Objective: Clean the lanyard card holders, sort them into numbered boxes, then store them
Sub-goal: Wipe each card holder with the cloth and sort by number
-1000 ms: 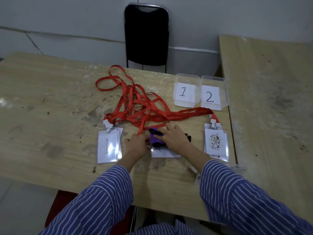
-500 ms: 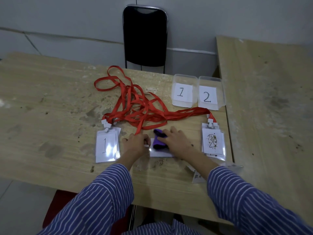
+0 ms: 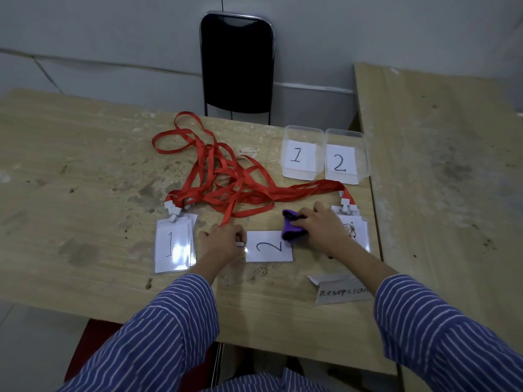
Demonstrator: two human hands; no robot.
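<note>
A card holder marked 2 (image 3: 268, 247) lies flat in front of me on the table (image 3: 85, 193). My left hand (image 3: 222, 242) pinches its clip end at the left edge. My right hand (image 3: 322, 229) grips a purple cloth (image 3: 291, 229) that rests on the holder's upper right corner. A stack of holders marked 1 (image 3: 174, 246) lies to the left. Another stack with a stained 2 (image 3: 355, 230) lies to the right, partly hidden under my right hand. Tangled red lanyards (image 3: 226, 185) run from all of them.
Two clear boxes labelled 1 (image 3: 301, 152) and 2 (image 3: 343, 157) stand at the back right. A paper slip reading "Resepsion" (image 3: 341, 290) lies near the front edge. A black chair (image 3: 236, 63) stands behind the table. A second table (image 3: 441, 179) adjoins on the right.
My right hand has slid the purple cloth to the right across the middle holder, uncovering its 2. My left hand has stayed at the clip end.
</note>
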